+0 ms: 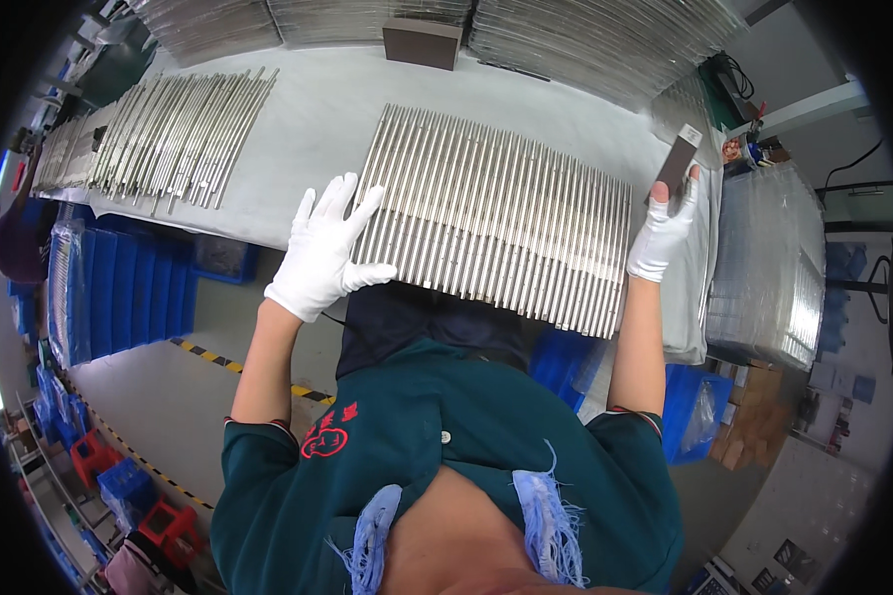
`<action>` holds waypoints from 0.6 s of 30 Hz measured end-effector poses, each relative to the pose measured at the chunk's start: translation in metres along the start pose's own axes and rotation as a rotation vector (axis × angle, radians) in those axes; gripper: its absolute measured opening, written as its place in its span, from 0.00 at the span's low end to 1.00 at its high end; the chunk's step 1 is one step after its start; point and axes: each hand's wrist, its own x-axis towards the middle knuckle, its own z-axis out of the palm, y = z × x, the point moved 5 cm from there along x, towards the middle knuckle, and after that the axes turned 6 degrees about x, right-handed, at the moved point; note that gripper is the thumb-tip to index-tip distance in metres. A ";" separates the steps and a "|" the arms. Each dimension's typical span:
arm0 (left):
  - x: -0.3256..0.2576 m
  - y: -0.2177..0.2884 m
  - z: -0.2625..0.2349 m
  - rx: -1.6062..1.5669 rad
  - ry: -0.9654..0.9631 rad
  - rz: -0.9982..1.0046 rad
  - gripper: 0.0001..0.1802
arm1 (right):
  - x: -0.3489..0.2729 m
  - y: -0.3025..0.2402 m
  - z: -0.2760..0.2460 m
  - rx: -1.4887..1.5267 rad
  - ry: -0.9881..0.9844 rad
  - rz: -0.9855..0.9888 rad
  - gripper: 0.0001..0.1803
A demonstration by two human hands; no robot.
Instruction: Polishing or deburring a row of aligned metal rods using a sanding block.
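Neatly laid side by side, a row of shiny metal rods (496, 213) covers the middle of the white-covered table in front of me. My left hand (327, 248), in a white glove, rests at the row's left end with fingers spread; its thumb reaches along the near ends of the rods. Past the right end, my right hand (665, 228) wears a white glove that leaves some fingertips bare. Between its thumb and fingers is a grey-brown rectangular block (678, 162) with a pale end, tilted upward.
A looser batch of metal rods (169, 139) lies at the table's left. Another brown block (422, 44) stands at the back, before plastic-wrapped stacks (585, 45). A wrapped stack (769, 263) stands at the right. Blue bins (134, 288) sit below the table's left edge.
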 end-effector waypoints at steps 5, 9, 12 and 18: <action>0.020 0.002 0.001 0.096 -0.052 0.000 0.57 | 0.007 0.003 -0.020 -0.086 0.149 -0.023 0.42; 0.038 0.033 0.003 0.066 -0.092 0.075 0.58 | 0.011 0.010 -0.025 -0.012 0.194 0.015 0.43; 0.044 0.050 0.006 0.067 -0.059 0.114 0.56 | 0.013 0.013 -0.027 -0.038 0.154 0.017 0.43; 0.034 0.021 0.004 0.088 -0.059 0.063 0.53 | 0.013 0.013 -0.024 -0.059 0.156 0.024 0.46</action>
